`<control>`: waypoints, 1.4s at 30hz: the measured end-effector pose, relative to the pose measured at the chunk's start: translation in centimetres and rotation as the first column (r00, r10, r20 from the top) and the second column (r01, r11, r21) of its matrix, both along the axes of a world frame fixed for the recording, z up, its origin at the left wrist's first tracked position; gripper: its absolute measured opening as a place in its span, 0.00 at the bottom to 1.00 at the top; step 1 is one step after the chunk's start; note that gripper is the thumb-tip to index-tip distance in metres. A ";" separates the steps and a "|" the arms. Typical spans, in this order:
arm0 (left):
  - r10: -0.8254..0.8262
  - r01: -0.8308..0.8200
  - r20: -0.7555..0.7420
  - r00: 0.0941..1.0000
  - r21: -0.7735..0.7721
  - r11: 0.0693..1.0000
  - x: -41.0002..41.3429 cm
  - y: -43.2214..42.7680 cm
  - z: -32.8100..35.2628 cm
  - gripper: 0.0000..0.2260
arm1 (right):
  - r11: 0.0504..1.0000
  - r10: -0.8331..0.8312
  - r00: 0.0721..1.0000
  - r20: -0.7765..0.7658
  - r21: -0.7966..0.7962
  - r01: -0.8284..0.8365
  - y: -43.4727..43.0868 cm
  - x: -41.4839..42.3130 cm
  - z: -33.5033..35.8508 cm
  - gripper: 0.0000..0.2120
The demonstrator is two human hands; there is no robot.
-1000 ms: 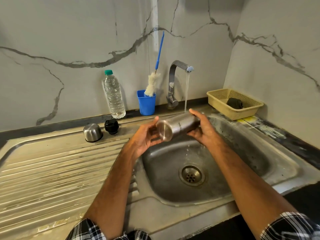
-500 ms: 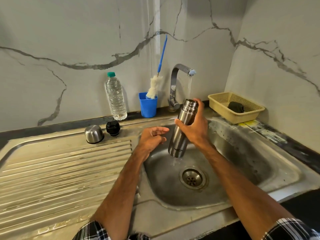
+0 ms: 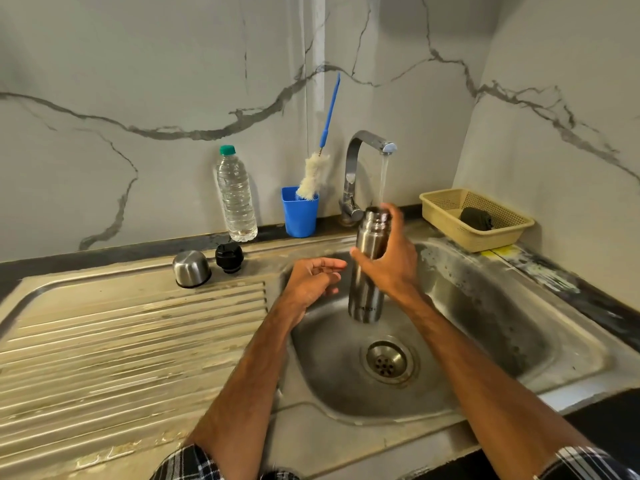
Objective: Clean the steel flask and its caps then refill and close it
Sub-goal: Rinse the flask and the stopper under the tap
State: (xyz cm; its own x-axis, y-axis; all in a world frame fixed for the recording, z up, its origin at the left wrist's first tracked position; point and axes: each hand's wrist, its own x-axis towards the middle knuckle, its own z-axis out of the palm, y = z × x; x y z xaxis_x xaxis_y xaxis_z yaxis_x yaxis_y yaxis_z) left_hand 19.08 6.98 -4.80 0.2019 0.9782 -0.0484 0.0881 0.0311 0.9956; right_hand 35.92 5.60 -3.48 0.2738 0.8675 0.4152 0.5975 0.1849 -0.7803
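Now my right hand (image 3: 391,268) is gripping the steel flask (image 3: 367,268) upright, mouth up under the tap (image 3: 367,147) stream, over the sink (image 3: 485,306) basin, my left hand (image 3: 311,278) hanging loosely curled just beside it, holding nothing.

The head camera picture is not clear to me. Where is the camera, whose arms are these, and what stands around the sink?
No machine here: a person wears the camera on the head, so it looks forward and down at their own arms. The right hand grips an open steel flask roughly upright over the sink, its mouth under the running tap. The left hand is beside it, fingers relaxed, holding nothing. On the drainboard at left stand a steel cap and a black stopper. By the wall are a plastic water bottle and a blue cup with a bottle brush. At right, a yellow basket holds something dark.
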 end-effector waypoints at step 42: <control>-0.024 0.028 0.043 0.999 -0.093 0.995 -0.8 -0.4 1.1 0.08 | 0.949 -0.204 0.750 -0.629 -0.314 -0.005 -0.3 2.2 -0.4 0.42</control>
State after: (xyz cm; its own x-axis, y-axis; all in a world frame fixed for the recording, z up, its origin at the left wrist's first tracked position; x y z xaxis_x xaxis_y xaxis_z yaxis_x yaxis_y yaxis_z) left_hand 18.26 6.57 -3.66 0.2312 0.9641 -0.1303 0.0488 0.1223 0.9913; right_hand 38.16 5.31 -3.85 0.4758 0.8667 -0.1496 -0.0685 -0.1330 -0.9887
